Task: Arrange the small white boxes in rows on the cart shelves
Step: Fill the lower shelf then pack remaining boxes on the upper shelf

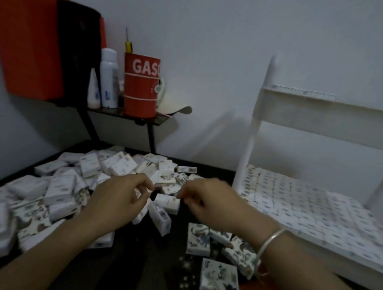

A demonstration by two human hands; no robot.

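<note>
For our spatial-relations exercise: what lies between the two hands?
One white box, at the right hand's fingertips, short of the left hand; the head view shows it.

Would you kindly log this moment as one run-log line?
left hand: curled over loose boxes, grip unclear | right hand: pinches small white box | cart shelf: rows laid
</note>
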